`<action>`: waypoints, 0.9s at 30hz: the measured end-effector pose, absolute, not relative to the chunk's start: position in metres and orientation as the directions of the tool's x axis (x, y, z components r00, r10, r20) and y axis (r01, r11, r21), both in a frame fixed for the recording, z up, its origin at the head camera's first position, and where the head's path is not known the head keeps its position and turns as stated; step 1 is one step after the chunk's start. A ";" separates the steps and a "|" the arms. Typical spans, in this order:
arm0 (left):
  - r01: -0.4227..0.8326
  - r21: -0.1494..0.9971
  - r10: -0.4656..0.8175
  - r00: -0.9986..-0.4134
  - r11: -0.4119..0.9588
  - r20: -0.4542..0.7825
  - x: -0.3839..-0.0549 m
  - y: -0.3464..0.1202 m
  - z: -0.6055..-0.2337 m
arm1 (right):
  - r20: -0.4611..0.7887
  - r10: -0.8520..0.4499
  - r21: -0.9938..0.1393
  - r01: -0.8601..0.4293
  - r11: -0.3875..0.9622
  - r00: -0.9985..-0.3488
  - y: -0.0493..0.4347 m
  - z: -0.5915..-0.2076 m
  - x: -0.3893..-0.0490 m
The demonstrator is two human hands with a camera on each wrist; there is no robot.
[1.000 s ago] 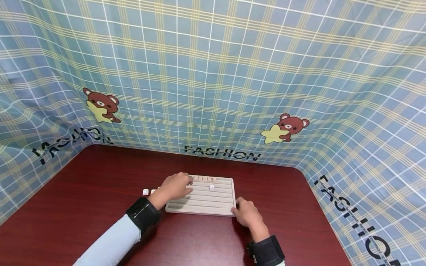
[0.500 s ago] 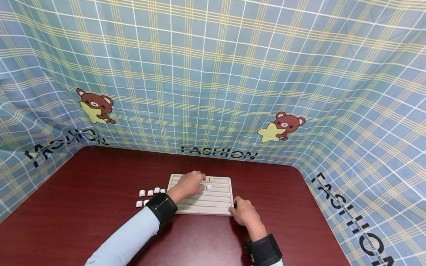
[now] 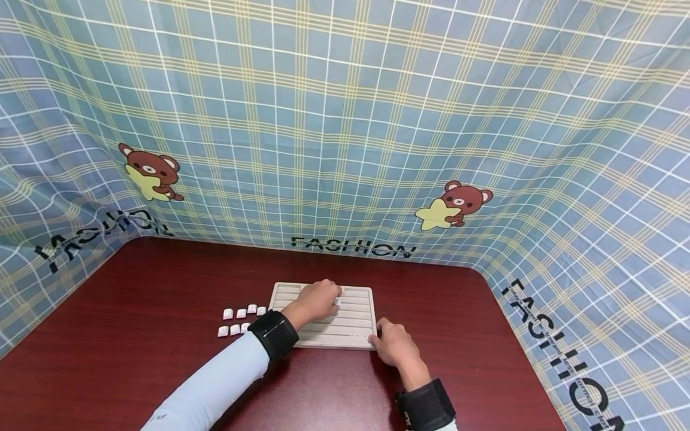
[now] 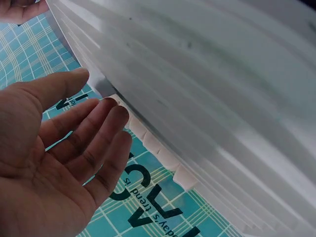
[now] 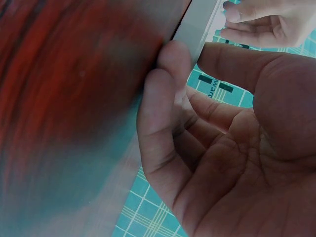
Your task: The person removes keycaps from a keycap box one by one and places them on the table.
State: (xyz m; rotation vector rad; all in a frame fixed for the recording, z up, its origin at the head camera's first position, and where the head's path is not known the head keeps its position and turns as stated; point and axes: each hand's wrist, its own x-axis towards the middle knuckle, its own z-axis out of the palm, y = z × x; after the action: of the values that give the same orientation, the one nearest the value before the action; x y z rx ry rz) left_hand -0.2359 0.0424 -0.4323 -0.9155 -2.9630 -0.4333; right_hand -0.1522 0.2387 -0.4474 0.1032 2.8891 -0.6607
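Observation:
A pale ribbed tray (image 3: 345,331) with long parallel grooves lies on the table. My left hand (image 3: 317,299) reaches over its far half, fingertips beside a small white keycap-like piece (image 3: 338,301). In the left wrist view, the left hand (image 4: 74,143) has its thumb apart from loosely bent fingers, whose tips are right at a row of pale pieces (image 4: 165,156) along the tray's far edge. My right hand (image 3: 398,344) holds the tray's near right corner; in the right wrist view its thumb lies at the rim (image 5: 192,32) and its fingers are bent against the side.
Several white keycap-like pieces (image 3: 241,313) stand in two rows on the dark red table (image 3: 178,281), left of the tray and close to the left wrist's black band (image 3: 275,335). A plaid cloth (image 3: 323,149) hangs behind the table and along both sides.
My left hand has moved right along the tray's far part, uncovering its left end and the white pieces on the table. The right hand stays at the tray's corner.

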 end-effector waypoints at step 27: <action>0.555 0.195 0.546 -0.832 0.809 0.104 -0.234 0.047 -0.438 | -0.213 0.038 -0.426 0.128 0.896 -0.976 0.240 -0.447 -0.154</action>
State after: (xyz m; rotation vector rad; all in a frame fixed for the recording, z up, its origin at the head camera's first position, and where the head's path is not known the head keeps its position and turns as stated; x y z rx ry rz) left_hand -0.2338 0.0475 -0.4382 -0.8971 -2.9468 -0.3385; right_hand -0.1542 0.2403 -0.4471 0.1269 2.8628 -0.6631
